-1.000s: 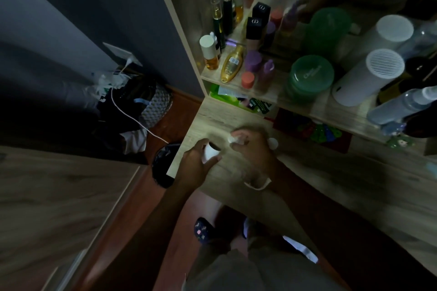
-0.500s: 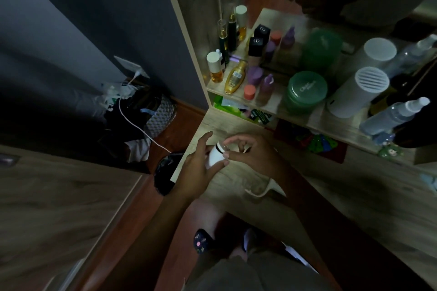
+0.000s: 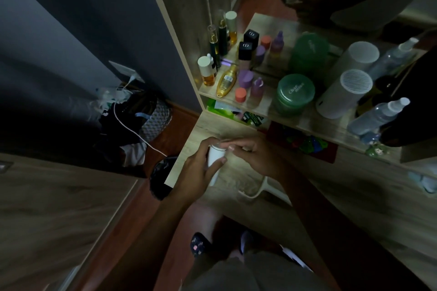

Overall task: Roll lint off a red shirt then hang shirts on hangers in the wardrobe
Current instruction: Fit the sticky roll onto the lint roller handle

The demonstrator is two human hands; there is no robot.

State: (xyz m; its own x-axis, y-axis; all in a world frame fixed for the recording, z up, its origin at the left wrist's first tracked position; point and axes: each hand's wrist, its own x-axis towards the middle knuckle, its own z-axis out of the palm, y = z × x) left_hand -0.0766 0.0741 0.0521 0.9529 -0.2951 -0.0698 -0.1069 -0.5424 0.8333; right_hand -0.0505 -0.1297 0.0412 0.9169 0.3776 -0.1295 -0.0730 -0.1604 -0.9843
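A white lint roller [image 3: 215, 158] stands nearly upright over the wooden dresser top [image 3: 343, 198]. My left hand [image 3: 198, 172] is wrapped around its white cylinder from the left. My right hand [image 3: 256, 156] reaches in from the right, with its fingertips pinching at the roller's top end. A white looped handle [image 3: 256, 192] shows just below my right wrist. How it joins the roller is hidden by my hands. No red shirt and no hangers are in view.
A shelf [image 3: 305, 123] behind the hands holds several bottles, a green jar [image 3: 295, 94] and a white cylinder [image 3: 343, 94]. A mirror behind it repeats them. On the floor at left are a bag pile [image 3: 142, 116], a white cable [image 3: 139, 137] and a black bin [image 3: 163, 176]. A wooden panel [image 3: 59, 208] stands at lower left.
My left hand has closed more fully round the roller and turned it upright. My right hand's fingers have shifted onto its top end. The view has tilted slightly downward.
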